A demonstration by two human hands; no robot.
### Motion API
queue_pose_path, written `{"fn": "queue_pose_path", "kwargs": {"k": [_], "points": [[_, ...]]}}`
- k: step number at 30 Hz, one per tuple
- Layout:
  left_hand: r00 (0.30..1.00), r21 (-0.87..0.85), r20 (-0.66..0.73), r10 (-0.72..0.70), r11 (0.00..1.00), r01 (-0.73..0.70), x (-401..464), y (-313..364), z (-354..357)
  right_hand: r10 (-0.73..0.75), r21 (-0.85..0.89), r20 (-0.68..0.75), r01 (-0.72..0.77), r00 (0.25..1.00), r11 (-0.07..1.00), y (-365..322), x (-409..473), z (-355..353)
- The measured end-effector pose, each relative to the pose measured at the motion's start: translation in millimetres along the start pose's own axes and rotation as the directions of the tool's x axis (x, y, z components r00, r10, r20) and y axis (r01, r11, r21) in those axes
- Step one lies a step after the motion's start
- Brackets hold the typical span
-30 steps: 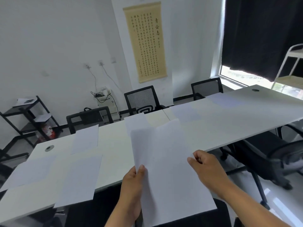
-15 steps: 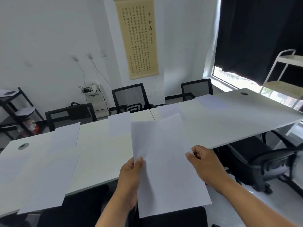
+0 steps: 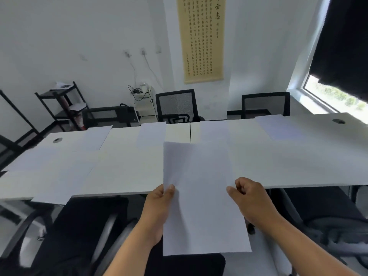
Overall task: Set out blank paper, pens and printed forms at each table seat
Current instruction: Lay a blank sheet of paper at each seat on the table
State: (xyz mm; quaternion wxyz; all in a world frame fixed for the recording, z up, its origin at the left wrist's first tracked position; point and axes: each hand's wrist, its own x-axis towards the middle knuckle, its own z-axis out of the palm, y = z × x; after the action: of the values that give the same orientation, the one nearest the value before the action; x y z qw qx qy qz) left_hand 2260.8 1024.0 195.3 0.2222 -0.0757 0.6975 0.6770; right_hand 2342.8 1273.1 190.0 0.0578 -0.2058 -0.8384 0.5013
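Left hand: the left hand (image 3: 159, 208) pinches the left edge of the held paper (image 3: 201, 198), thumb on top of the sheet, the other fingers hidden beneath it
Right hand: the right hand (image 3: 250, 200) has its fingers curled, thumb tip touching the paper's right edge; whether the fingers beneath actually grip the sheet I cannot tell for sure, though it looks like a pinch
Held paper: blank white, held upright-long in front of the person, its far half over the near edge of the tabletop (image 3: 127, 176), its near half hanging off that edge above a black chair seat (image 3: 185, 263); whether it is one sheet or several I cannot tell
Sheets at the far edge: one blank sheet (image 3: 152, 134) left of the seam between the two table halves, another (image 3: 97, 136) further left, one (image 3: 278, 126) toward the right end, each before a black mesh chair
Sheets at the left end: one sheet (image 3: 59, 182) overhangs the near edge; another (image 3: 37, 158) lies just beyond it near the left end
Tabletop fittings: a round cable grommet (image 3: 57, 140) near the far left corner, another (image 3: 338, 121) near the far right corner
Room: a calligraphy scroll (image 3: 201, 38) on the far wall, a black shelf rack (image 3: 63, 104) at left, a window with a dark blind (image 3: 346, 42) at right
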Motion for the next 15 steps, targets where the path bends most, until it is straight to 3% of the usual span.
{"fn": "queue_pose_path", "kwargs": {"k": [5,15], "points": [[0.999,-0.013,-0.049,-0.013,1.0,0.012,-13.1,1.1,51.5,-0.012,-0.006,0.029,0.012,1.0,1.0,21.2,8.6,-49.3],[0.996,0.025,-0.082,-0.024,0.999,0.026,27.6,-2.7,101.4,-0.001,-0.034,0.063,0.003,0.998,0.999,55.8,53.9,-81.8]]}}
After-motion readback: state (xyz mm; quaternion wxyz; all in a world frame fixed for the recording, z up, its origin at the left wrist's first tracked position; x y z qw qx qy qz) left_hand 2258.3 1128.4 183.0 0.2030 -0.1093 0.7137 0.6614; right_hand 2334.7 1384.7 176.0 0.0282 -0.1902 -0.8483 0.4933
